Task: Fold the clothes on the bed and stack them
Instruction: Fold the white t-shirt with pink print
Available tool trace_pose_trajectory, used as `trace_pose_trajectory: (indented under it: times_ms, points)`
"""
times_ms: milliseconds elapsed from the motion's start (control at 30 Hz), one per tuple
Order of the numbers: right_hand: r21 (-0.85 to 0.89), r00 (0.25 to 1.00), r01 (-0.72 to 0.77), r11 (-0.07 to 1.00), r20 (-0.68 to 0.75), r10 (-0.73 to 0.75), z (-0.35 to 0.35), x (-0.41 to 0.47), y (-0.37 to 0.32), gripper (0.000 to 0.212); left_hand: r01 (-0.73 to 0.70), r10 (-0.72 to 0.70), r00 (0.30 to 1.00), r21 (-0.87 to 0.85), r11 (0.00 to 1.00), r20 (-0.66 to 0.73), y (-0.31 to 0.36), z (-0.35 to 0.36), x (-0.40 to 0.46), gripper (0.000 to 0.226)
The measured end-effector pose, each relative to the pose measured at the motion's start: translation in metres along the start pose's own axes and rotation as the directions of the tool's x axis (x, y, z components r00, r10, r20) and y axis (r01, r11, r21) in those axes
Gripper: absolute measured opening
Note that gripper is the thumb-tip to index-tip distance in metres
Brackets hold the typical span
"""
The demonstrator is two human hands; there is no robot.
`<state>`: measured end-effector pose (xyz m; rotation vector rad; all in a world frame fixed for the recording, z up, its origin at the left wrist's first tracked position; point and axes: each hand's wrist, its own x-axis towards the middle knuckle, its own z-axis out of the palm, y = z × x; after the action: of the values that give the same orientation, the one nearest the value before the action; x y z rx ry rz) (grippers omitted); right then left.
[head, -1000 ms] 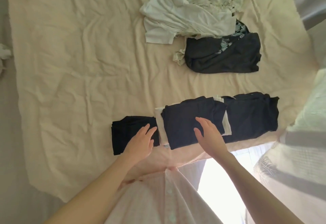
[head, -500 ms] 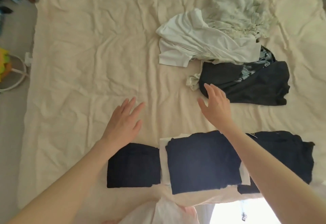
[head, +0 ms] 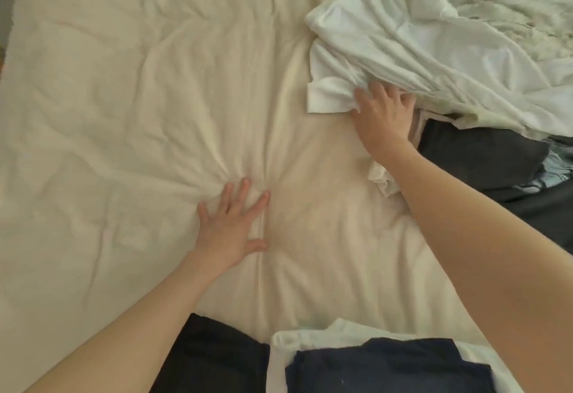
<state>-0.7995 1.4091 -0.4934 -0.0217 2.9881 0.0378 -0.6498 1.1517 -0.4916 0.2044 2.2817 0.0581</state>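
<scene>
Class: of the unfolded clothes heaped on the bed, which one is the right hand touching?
The white shirt. The right hand has its fingers at its lower edge; the dark garment lies beside the wrist, untouched.

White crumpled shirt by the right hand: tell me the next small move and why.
Probably pull the crumpled white cotton shirt toward the bare middle of the cream bedsheet. The right hand is on its near edge, though whether the fingers have closed on the cloth is unclear, and the left hand presses flat on the sheet, bracing. The shirt lies unfolded, partly over a dark grey garment.
</scene>
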Motion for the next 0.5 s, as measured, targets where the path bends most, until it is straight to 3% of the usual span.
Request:
trace_pose_trajectory:
  times_ms: [133, 267, 333, 367, 400, 433, 500]
  points:
    - [0.168, 0.979, 0.006, 0.986, -0.203, 0.028, -0.009, -0.003, 0.001, 0.026, 0.006, -0.005, 0.999, -0.014, 1.0, 0.054, 0.0, -0.001, 0.005, 0.092]
    - [0.559, 0.977, -0.001, 0.829, -0.176, 0.12, -0.044, -0.042, -0.015, 0.026, 0.013, -0.005, 0.979, -0.037, 0.999, 0.201, 0.001, -0.029, 0.002, 0.087]
    - [0.687, 0.982, -0.053, 0.724, -0.096, 0.162, -0.064, -0.072, -0.024, 0.023, -0.026, 0.069, 0.98, -0.224, 0.974, 0.187, 0.009, -0.053, -0.009, 0.079]
    - [0.736, 0.982, -0.094, 0.67, -0.042, 0.184, -0.076, -0.087, -0.028, 0.023, -0.018, 0.087, 0.986, -0.424, 0.906, 0.145, 0.013, -0.066, -0.019, 0.073]
    - [0.776, 0.979, -0.134, 0.616, 0.007, 0.204, -0.087, -0.102, -0.033, 0.022, 0.033, 0.063, 0.991, -0.67, 0.742, 0.118, 0.018, -0.078, -0.033, 0.066]
    - [0.808, 0.976, -0.158, 0.567, 0.041, 0.213, -0.099, -0.117, -0.037, 0.02, 0.109, 0.036, 0.989, -0.878, 0.467, 0.143, 0.023, -0.09, -0.049, 0.061]
    - [0.849, 0.978, -0.167, 0.501, 0.08, 0.192, -0.129, -0.149, -0.049, 0.021, 0.262, 0.106, 0.962, -0.959, -0.103, 0.252, 0.031, -0.11, -0.082, 0.066]
